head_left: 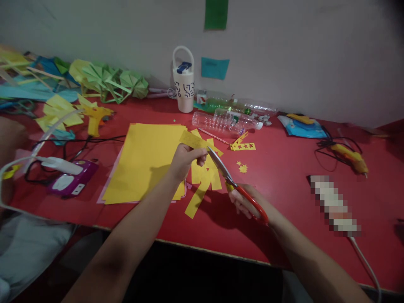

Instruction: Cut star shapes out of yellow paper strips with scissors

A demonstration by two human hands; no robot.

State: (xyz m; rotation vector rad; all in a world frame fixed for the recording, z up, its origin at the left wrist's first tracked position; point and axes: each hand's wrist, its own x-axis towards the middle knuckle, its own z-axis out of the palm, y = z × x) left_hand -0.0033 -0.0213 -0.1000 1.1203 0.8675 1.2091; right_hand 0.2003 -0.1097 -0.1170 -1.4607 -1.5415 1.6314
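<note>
My left hand (191, 158) pinches a strip of yellow paper (191, 139) above the table. My right hand (241, 202) grips red-handled scissors (222, 166), whose blade tips meet the strip's right end near my left thumb. Whether the blades are cutting into it, I cannot tell. Below my hands lie several loose yellow paper strips (198, 201). A stack of yellow sheets (145, 164) is left of them, with pink sheets under it. To the right are small cut yellow paper stars (243, 168) and a strip with star-shaped holes (246, 146).
Plastic bottles (217, 122) lie behind the strips, near a white tumbler (184, 90). A purple power strip (74, 179) and a yellow glue gun (94, 118) are on the left; another glue gun (350, 158) lies right. Another person's arm (11, 143) shows at the left edge.
</note>
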